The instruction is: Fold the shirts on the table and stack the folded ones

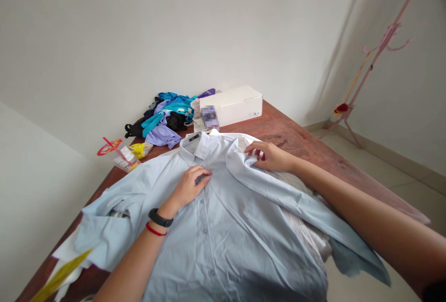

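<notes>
Nearest the camera spreads a pale-blue, collared, button-front fabric shirt (pixel 226 218), lying front-up across the reddish-brown wooden surface (pixel 289 130). It should handle as light, soft and easily creased, the collar probably stiffer; the shoulder seams look like the best hold. The left hand (pixel 191 186) rests bent fingers on the placket; the right hand (pixel 272 155) curls its fingers at the shoulder. Whether either pinches cloth, I cannot tell.
</notes>
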Tool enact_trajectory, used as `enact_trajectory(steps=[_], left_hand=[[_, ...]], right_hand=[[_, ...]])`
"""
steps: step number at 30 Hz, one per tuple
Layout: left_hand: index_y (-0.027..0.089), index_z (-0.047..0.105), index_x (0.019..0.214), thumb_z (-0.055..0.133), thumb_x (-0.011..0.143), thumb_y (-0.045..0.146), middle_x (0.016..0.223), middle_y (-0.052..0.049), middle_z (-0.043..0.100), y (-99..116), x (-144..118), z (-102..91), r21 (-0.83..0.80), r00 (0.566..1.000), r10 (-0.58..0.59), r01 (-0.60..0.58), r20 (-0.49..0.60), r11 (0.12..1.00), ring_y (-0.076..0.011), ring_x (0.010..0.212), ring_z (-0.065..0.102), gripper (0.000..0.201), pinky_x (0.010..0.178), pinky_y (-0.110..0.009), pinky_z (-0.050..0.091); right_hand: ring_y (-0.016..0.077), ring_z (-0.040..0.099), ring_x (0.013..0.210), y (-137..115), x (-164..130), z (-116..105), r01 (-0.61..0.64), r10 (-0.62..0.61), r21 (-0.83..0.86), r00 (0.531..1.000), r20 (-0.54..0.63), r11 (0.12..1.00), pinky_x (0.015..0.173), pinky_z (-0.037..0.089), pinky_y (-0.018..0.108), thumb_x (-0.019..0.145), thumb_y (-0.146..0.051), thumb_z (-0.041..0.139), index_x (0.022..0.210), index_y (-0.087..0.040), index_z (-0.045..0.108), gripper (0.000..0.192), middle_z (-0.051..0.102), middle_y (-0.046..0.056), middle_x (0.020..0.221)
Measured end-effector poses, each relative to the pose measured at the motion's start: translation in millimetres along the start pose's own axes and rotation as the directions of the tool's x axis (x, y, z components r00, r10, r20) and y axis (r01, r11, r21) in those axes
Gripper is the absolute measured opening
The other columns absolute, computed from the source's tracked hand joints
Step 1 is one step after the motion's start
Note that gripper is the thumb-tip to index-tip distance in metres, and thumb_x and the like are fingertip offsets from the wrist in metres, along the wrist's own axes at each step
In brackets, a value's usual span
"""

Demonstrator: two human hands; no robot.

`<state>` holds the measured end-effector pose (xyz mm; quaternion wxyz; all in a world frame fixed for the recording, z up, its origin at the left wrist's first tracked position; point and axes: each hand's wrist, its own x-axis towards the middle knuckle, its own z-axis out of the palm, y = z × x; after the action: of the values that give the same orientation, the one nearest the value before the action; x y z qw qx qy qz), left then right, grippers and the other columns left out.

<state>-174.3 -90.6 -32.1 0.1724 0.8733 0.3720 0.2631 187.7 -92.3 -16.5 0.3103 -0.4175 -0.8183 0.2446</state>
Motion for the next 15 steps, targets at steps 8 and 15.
enact_trajectory(steps=[8, 15], left_hand=[[0.021, 0.074, 0.107, 0.06, 0.101, 0.029, 0.107, -0.008, 0.073, 0, 0, -0.3, 0.006, 1.0, -0.004, 0.004, 0.017, 1.0, -0.0234, 0.104, 0.067, 0.016, 0.096, -0.039, 0.052], [0.021, 0.074, 0.106, 0.06, 0.101, 0.029, 0.107, -0.008, 0.073, 2, 1, -2.6, -0.003, 1.0, -0.017, 0.017, 0.026, 1.0, -0.0235, 0.104, 0.067, 0.017, 0.096, -0.039, 0.052]], right_hand=[[0.0225, 0.065, 0.094, 1, -1, 3, 0.04, -0.04, -0.018, 0.999, 0.028, 0.999, 0.074, 0.056, 0.031, 0.072, -0.019, 0.075, 0.136, -0.027, 0.066, 0.064, 0.065, 0.009, 0.124], [0.0255, 0.063, 0.105, -7, -3, 3, -0.033, 0.032, 0.14, 0.999, 0.011, 0.99, 0.082, 0.054, 0.033, 0.07, -0.017, 0.07, 0.138, -0.024, 0.063, 0.069, 0.064, 0.01, 0.132]])
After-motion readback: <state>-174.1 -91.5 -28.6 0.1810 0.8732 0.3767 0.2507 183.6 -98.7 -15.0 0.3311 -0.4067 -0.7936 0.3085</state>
